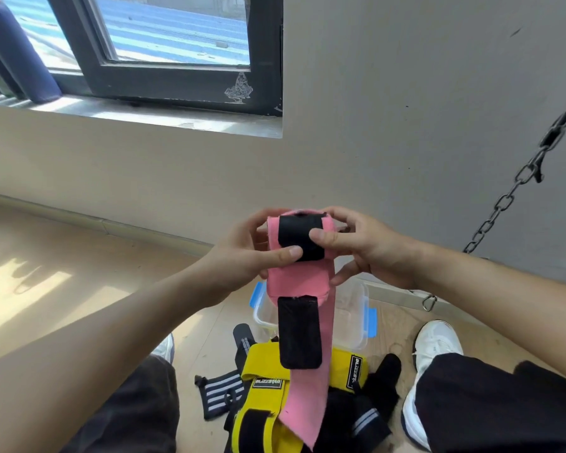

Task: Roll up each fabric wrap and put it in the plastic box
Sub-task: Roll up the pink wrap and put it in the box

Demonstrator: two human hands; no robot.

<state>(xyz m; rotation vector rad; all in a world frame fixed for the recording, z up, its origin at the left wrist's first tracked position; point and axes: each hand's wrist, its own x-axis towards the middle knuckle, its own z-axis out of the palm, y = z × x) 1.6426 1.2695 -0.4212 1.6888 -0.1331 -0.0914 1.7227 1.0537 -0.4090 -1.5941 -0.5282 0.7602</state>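
Pink wrap across plastic box and yellow wraps.

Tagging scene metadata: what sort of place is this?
Likely a boxing or training gym, indoors. A heavy chain hangs at the right, a dark cylinder that may be a punch bag leans by the window, and a pink wrap is held above yellow wraps on the wooden floor.

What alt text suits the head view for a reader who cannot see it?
The left hand and right hand grip a partly rolled pink wrap, its tail hanging down over yellow wraps and black wraps on the floor. A clear plastic box stands beyond them.
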